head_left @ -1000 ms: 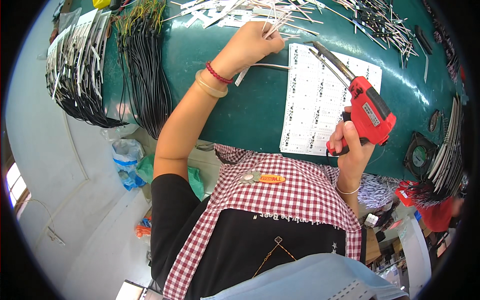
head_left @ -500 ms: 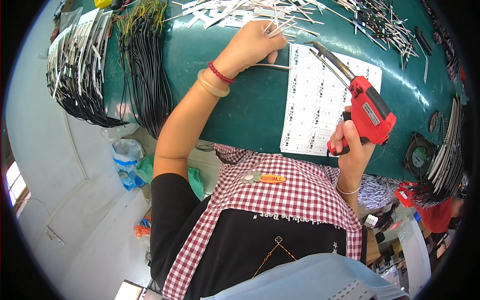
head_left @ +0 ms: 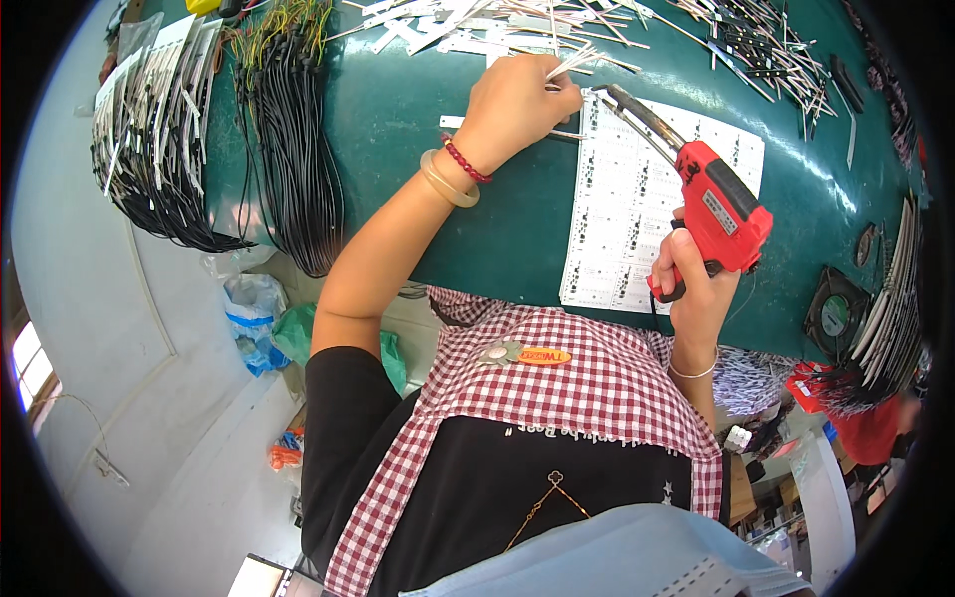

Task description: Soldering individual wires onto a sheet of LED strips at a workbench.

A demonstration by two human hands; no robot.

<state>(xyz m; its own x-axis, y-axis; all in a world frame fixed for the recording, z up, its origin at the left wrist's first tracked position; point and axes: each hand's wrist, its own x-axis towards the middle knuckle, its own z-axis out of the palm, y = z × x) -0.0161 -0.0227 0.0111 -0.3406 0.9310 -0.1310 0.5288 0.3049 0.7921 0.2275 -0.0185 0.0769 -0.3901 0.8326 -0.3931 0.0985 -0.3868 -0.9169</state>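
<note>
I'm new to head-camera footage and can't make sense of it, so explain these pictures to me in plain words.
There is no robot here: a person is working bare-handed. Every picture comes from one wide fisheye camera worn on the head, looking down; its lens bends straight edges. Picture left is the person's own left.

The left hand pinches several thin pale wires. The right hand grips a red gun-shaped tool, apparently a soldering gun, its metal tip pointing toward the left hand.

Beneath the tool, a white panel with rows of black marks lies on the green table. Loose white strips are heaped at the far side, and a bundle of black cables hangs over the near edge at the left.
</note>
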